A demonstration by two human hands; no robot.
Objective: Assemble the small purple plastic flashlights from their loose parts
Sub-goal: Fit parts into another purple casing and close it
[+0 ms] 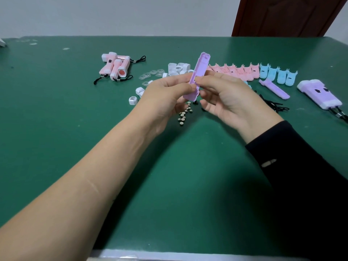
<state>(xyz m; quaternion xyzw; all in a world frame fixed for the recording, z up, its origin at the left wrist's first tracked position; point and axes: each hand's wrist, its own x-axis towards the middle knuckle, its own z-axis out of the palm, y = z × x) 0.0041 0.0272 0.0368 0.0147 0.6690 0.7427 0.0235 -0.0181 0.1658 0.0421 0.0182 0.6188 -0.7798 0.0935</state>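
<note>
A long purple flashlight shell half [200, 72] stands nearly upright above the green table [75, 110], pinched between both hands. My left hand [165, 95] grips its lower left edge with thumb and fingers. My right hand [224, 95] pinches its right side. Another purple shell half [274, 88] lies on the table to the right. Two finished purple flashlights [320, 94] lie at the far right with black cords. Small round button batteries [185, 113] sit in a loose pile below the hands.
Finished pink flashlights [115, 66] with black straps lie at the back left. Clear lenses [150, 74], white caps [178, 68] and a white ring [133, 100] are scattered behind the hands. Rows of pink shells [237, 71] and blue shells [278, 75] lie at the back right. Black cords [276, 105] lie right.
</note>
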